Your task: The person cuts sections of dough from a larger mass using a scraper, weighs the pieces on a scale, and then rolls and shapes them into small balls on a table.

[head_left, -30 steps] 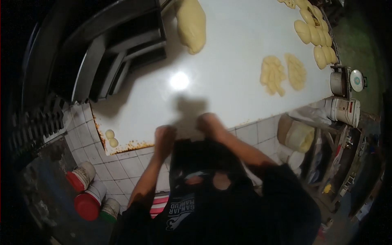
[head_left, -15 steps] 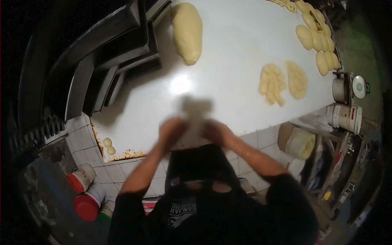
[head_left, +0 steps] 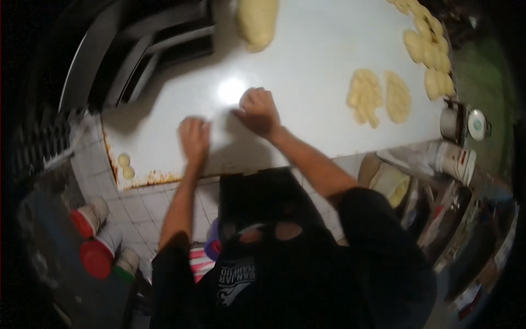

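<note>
My left hand (head_left: 194, 140) is over the near part of the white work table (head_left: 312, 66), fingers curled downward. Farther forward and to the right, my right hand (head_left: 258, 112) is also closed, its thumb pointing toward the left hand. The palms are hidden, so I cannot tell whether either hand holds anything. A gap separates the hands. Beyond them lies a large, long mass of pale yellow dough (head_left: 257, 24). Two flattened, dimpled pieces, a left dough piece (head_left: 364, 96) and a right dough piece (head_left: 398, 97), lie on the table to the right.
Dark metal pans (head_left: 159, 52) are stacked at the left. Two small dough balls (head_left: 125, 164) sit by the rusty near-left corner. Smooth dough pieces (head_left: 430, 52) line the far right edge. Red-lidded buckets (head_left: 98, 257) stand below left; a pot (head_left: 450, 123) is beyond the right edge.
My hands have moved apart from close together near the front edge. The right hand has gone farther forward, the left a little forward and left. The whole view has shifted slightly.
</note>
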`<state>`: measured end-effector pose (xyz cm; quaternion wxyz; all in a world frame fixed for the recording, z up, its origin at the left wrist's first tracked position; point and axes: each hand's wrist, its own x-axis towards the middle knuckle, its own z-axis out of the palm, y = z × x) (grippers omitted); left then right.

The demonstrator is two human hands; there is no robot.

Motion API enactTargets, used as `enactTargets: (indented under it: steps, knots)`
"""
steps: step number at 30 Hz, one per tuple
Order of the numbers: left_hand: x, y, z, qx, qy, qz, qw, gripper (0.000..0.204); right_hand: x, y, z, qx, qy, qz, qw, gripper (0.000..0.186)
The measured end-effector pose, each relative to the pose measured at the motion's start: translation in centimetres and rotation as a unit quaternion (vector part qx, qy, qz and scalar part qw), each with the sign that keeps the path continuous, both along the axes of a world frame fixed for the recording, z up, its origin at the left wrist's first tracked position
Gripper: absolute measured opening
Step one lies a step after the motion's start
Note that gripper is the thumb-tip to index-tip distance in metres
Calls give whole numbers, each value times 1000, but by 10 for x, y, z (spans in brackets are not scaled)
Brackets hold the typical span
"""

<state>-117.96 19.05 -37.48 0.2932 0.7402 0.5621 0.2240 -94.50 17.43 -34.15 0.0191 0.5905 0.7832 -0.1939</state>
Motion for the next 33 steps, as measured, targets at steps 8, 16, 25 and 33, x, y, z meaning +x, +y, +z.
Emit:
enactTargets:
  steps: [8, 16, 25, 33]
  knots:
    - [-52, -17, -35, 186, 180, -68, 963, 12, 14, -7, -12, 199, 128, 36, 971, 30]
    - [-39, -38, -16, 53, 62, -40, 996, 12, 31, -18, -32, 197, 175, 69, 962, 28]
    - [-27, -18, 28, -274, -114, 7, 955, 23, 50, -5, -37, 155, 133, 57, 977, 27]
    - [-25, -64, -16, 231, -23, -64, 970, 18, 48, -16, -27, 172, 249, 74, 950, 27]
